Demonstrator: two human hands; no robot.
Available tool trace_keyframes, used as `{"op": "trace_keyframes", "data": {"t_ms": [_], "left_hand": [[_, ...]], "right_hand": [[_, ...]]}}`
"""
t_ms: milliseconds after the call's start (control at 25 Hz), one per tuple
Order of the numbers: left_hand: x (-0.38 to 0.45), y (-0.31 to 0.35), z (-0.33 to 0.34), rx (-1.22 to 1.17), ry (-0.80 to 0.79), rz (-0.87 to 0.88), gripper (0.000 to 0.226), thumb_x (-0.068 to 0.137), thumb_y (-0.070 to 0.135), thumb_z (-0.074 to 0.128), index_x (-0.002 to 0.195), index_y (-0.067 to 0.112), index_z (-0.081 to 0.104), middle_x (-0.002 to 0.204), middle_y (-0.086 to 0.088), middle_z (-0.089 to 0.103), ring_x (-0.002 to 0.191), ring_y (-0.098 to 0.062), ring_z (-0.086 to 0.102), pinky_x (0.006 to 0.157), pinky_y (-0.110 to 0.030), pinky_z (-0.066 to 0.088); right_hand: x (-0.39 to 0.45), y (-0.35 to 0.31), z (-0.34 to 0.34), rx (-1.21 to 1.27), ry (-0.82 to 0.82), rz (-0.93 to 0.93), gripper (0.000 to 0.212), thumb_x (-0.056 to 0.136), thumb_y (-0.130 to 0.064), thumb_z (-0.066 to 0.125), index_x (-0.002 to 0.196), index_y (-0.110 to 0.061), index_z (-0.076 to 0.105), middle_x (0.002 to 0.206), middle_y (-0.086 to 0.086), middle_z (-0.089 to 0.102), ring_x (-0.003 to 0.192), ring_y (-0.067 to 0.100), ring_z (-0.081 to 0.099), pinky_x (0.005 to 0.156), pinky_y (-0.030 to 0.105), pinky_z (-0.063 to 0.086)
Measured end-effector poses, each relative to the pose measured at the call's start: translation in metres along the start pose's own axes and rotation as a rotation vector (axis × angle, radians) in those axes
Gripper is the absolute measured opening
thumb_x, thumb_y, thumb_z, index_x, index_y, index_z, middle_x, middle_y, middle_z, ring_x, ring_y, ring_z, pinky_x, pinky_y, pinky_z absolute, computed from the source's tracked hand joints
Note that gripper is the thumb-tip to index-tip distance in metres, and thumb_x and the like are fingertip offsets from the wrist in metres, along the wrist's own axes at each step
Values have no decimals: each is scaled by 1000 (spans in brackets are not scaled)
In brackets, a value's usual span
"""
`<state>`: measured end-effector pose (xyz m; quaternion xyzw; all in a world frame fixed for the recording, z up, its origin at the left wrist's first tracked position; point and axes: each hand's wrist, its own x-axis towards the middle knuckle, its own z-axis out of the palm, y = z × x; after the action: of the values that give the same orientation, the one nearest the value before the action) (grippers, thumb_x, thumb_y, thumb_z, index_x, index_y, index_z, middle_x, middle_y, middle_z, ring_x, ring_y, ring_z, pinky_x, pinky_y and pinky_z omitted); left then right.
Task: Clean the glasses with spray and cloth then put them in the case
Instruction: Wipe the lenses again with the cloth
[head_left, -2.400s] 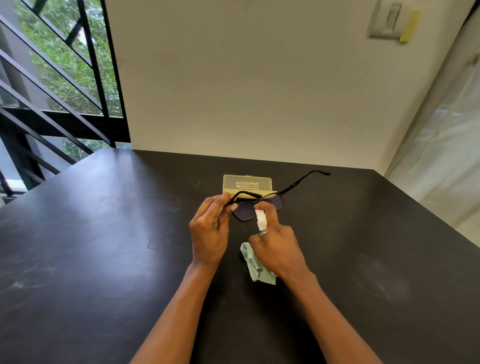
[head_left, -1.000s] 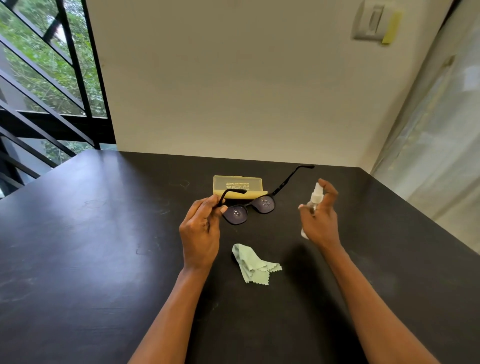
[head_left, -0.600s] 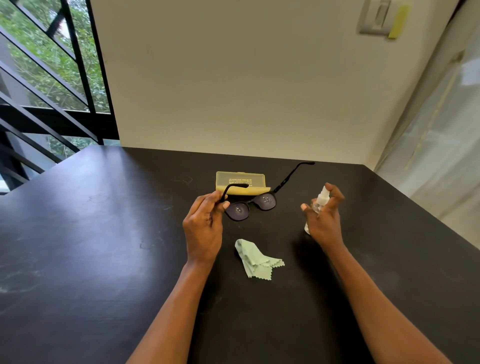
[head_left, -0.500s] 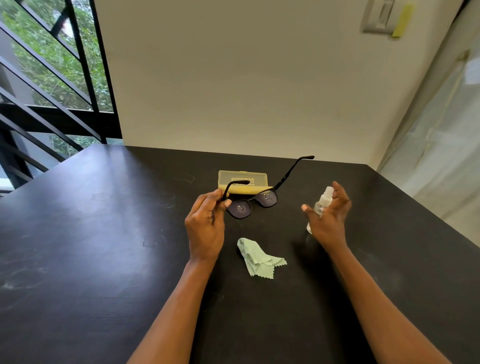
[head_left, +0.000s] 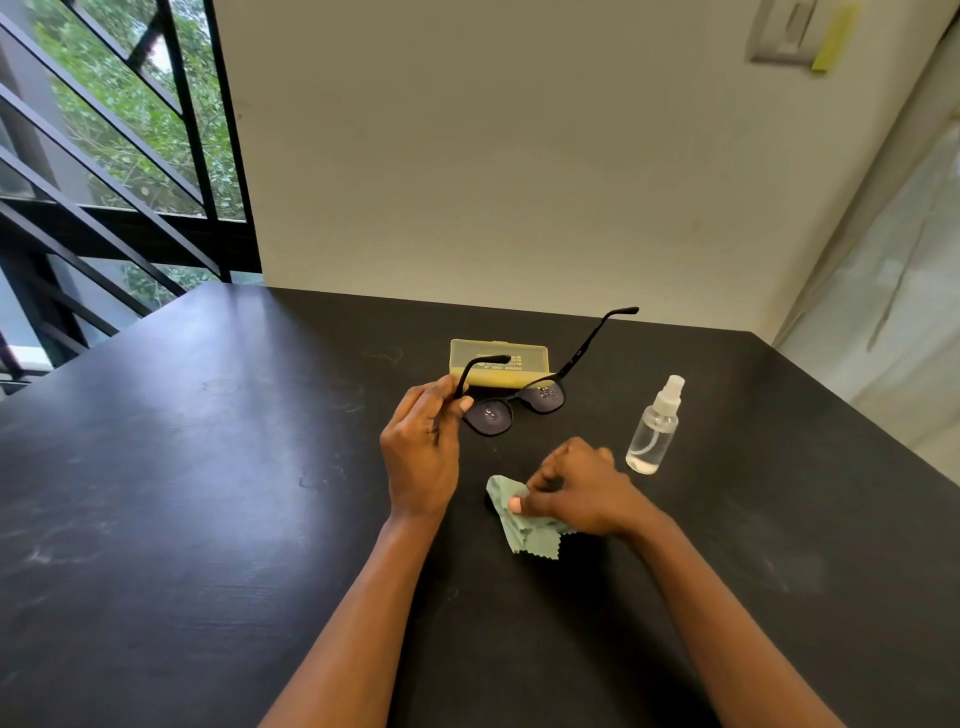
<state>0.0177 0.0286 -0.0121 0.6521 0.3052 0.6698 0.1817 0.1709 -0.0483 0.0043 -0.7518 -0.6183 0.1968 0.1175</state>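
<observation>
The left hand (head_left: 423, 449) pinches the glasses (head_left: 514, 402) by one arm, close to the hinge. It holds them up off the black table (head_left: 208, 493) with both arms open and the lenses facing the person. I think this is so the wet side is easy to reach and no finger touches the glass. Small drops sit on both dark lenses, so the spraying looks done.

The right hand (head_left: 576, 493) is down on the green cloth (head_left: 524, 525), which lies on the table just below the glasses. The thumb and fingers curl onto the top edge of the cloth. It looks like a pinch to lift it, but the fingers hide the cloth there, so I cannot be sure how firm the hold is.

The spray bottle (head_left: 653, 428) stands upright on the table, just right of the right hand. No hand touches it. It stands out of the way but near, in case more spray is needed.

The yellow case (head_left: 498, 361) lies shut at the back, behind the glasses. It waits there for the last step. The wiping is not yet done.
</observation>
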Motion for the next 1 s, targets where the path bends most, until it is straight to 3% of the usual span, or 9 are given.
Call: {"op": "trace_keyframes", "data": {"t_ms": [160,360,560,640,680,760,840,920,1000], "left_hand": [[0,-2,1,2,4,-8,27,79,-8,65,105,-6,65,96,-2,59,96,3,54,78,-1,44],[0,-3,2,-19,20,-31,27,79,-7,65,106,-5,65,96,-2,60,94,2,55,78,-3,46],[0,-3,3,-27,15,-23,28,79,-7,65,107,-5,64,97,-2,60,95,1,55,79,-2,45],[-1,-2,4,-15,7,-2,27,78,-7,66,105,-6,65,96,-3,61,95,1,55,80,-1,44],[-1,-1,4,-10,-1,5,27,78,-7,66,104,-5,65,96,-4,62,95,1,55,80,-1,44],[-2,0,4,-8,-22,20,27,78,-8,66,104,-5,65,96,-4,62,96,2,55,80,-1,43],[-3,1,5,-5,-37,35,28,78,-8,65,105,-5,65,97,-1,60,98,8,54,80,0,42],[-3,2,5,-6,-46,49,28,78,-9,65,106,-5,64,98,-1,59,99,9,53,81,0,42],[-4,3,5,-17,-49,50,29,78,-9,65,106,-5,64,99,-1,59,99,4,53,81,0,42]], "right_hand": [[-2,-14,-8,151,17,8,28,74,-39,73,47,-36,65,82,-13,66,102,18,55,95,51,41],[-24,-30,-45,478,100,-94,7,77,-17,73,70,-19,73,82,-8,65,90,18,62,86,36,50],[-11,-30,-25,1184,387,-155,9,83,-12,63,75,-16,66,86,9,64,87,23,58,81,37,47],[-1,-29,-4,1281,527,-124,13,86,-12,61,75,-18,63,80,5,62,78,19,58,74,37,47],[4,-28,6,1188,595,-91,12,87,-13,61,77,-20,63,81,1,62,77,15,58,71,32,47],[11,-25,20,778,739,-53,8,86,-14,63,90,-20,66,90,-2,59,80,7,55,72,15,43],[17,-23,26,425,882,-184,18,84,-10,64,102,-11,69,94,2,55,80,1,49,73,0,37],[19,-22,33,238,882,-308,23,86,-17,61,105,-7,68,97,8,54,84,7,49,79,5,41],[22,-21,38,-1,868,-272,39,85,-42,51,109,-14,64,104,7,53,93,16,49,75,25,47]]}}
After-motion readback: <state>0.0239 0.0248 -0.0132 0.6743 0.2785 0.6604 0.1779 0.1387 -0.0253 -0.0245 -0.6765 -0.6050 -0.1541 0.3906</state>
